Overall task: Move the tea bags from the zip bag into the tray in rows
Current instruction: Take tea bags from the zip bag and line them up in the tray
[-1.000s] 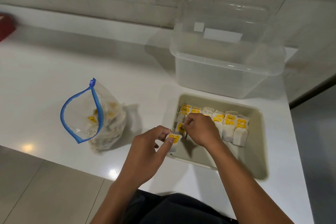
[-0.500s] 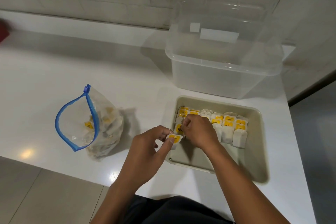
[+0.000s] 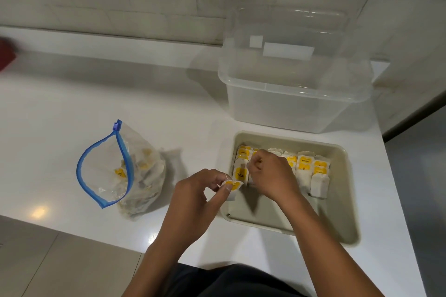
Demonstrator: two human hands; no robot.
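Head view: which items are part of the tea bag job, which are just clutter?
In the job:
zip bag, open, tea bags inside
tray, rows started at its far end
tea bag, pinched by the left hand
right hand, at the rows in the tray

Lying about:
clear lidded tub behind the tray
red object at far left edge, blurred

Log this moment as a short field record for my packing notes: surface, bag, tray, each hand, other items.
surface: white counter
zip bag: open, blue zip rim, tea bags left inside, left of the tray
tray: beige, rows of tea bags along its far side, near part bare
left hand: pinches one tea bag at the tray's left rim
right hand: inside the tray, fingers curled at the row's left end; what it grips is hidden
other: clear plastic box behind the tray; red object at far left edge
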